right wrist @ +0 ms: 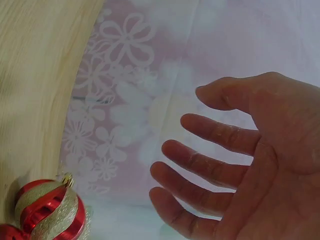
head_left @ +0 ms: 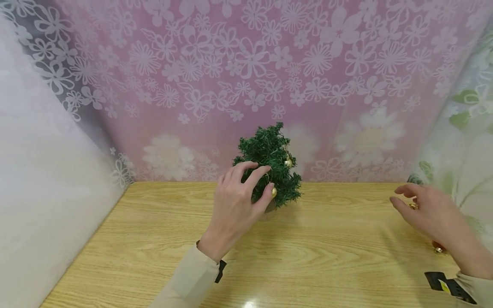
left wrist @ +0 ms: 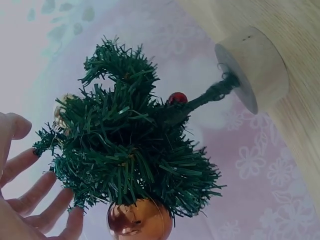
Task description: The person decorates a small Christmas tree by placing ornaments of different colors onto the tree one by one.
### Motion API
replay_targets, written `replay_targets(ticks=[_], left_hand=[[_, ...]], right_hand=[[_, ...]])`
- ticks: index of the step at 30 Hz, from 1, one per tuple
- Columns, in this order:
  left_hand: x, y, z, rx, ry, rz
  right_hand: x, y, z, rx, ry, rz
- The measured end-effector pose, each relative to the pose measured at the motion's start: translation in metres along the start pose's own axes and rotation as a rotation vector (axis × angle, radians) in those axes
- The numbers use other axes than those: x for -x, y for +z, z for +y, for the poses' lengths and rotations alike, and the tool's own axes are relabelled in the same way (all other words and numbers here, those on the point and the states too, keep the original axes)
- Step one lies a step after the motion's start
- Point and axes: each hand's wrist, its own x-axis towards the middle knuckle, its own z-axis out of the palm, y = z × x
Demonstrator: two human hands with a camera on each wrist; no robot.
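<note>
A small green artificial Christmas tree (head_left: 269, 147) stands at the back of the table, its round pale base (left wrist: 265, 70) on the wood. My left hand (head_left: 236, 199) is at its left side, thumb and fingers spread, fingertips right at the branch tips. A small gold bauble (head_left: 274, 192) hangs beside the thumb, and another gold bauble (head_left: 289, 163) higher on the right. The left wrist view shows a shiny copper-gold bauble (left wrist: 140, 220) and a small red bauble (left wrist: 177, 98) among the branches. My right hand (head_left: 437, 214) holds nothing, its fingers loosely bent over the table's right side.
A red-and-gold striped bauble (right wrist: 47, 212) and part of a red bauble (right wrist: 10, 233) lie near my right hand. In the head view, a red ornament (head_left: 438, 247) shows partly under the right wrist. Flowered pink cloth (head_left: 215, 85) rises behind the wooden table (head_left: 327, 256).
</note>
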Motion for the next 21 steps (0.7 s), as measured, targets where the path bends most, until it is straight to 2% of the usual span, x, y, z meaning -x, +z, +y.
replay_targets(ticks=[12, 18, 21], left_hand=[[0.011, -0.002, -0.009, -0.038, -0.048, -0.052], [0.013, -0.004, -0.012, -0.067, -0.060, -0.043], [0.014, -0.004, -0.014, -0.077, -0.067, -0.038]], right_hand=[[0.006, 0.006, 0.024, 0.090, 0.083, -0.089], [0.008, 0.008, 0.036, 0.142, 0.078, -0.112], [0.009, 0.009, 0.044, 0.175, 0.101, -0.129]])
